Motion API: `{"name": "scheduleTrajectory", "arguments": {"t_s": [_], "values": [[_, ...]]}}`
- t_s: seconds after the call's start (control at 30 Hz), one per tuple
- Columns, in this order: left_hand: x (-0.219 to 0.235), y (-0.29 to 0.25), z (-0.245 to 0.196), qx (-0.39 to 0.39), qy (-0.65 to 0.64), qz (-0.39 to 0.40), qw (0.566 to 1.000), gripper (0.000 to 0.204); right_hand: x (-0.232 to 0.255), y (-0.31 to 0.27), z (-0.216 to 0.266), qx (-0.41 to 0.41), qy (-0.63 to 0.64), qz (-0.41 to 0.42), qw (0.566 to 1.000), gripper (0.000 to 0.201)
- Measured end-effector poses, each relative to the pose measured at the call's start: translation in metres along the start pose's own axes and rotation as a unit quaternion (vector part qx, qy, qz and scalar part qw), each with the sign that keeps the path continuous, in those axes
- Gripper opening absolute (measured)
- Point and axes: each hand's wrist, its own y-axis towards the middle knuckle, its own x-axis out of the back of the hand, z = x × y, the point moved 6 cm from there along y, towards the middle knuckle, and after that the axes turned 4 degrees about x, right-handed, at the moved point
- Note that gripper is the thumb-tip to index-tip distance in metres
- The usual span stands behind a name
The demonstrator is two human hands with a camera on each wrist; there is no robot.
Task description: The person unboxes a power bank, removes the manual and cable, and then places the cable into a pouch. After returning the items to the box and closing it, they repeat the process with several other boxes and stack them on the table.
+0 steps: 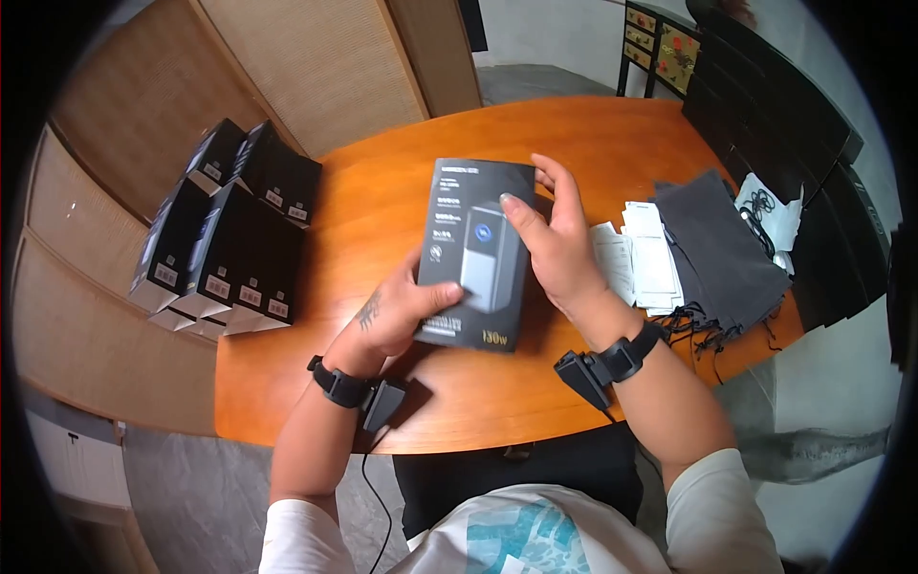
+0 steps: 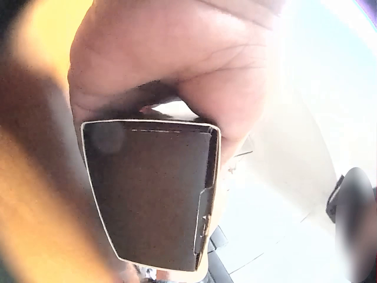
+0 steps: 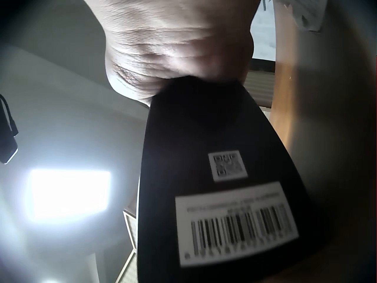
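A dark grey printed box (image 1: 490,253) with a picture of a device and "130W" on its front is held above the table. My left hand (image 1: 397,308) grips its lower left side, thumb across the front. At its upper right my right hand (image 1: 562,247) holds the edge, with the thumb on the front and fingers partly hidden behind. In the left wrist view, one dark end of the box (image 2: 150,194) with a pale rim faces the camera. The right wrist view shows a black face of the box (image 3: 206,132) bearing a barcode label (image 3: 237,224) and a small square code.
Several similar black boxes (image 1: 251,244) stand stacked at the table's left. On the right lie white paper leaflets (image 1: 652,253), a pile of dark grey drawstring pouches (image 1: 722,263) and a clear bag with black cable (image 1: 765,206). A long black object (image 1: 765,105) borders the table's right side.
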Motion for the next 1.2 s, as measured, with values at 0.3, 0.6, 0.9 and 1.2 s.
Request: {"name": "scheduleTrajectory", "arguments": {"t_s": [0.3,0.6,0.9,1.2], "values": [[0.133,0.072,-0.053,0.041,-0.002,-0.184,0.982,0.040,-0.023,-0.021,-0.001,0.024,-0.114,0.081,0.990,0.057],[0.133,0.100,-0.084,-0.177,0.481,-0.221,0.830,0.085,-0.028,-0.028,0.011,0.034,-0.134,0.127,0.982,0.043],[0.141,0.142,-0.084,-0.109,0.710,-0.271,0.641,0.081,-0.052,-0.052,0.020,0.073,-0.143,0.190,0.969,0.037],[0.142,0.154,-0.090,-0.102,0.723,-0.256,0.633,0.084,-0.047,-0.049,0.009,0.047,-0.166,0.195,0.965,0.034]]}}
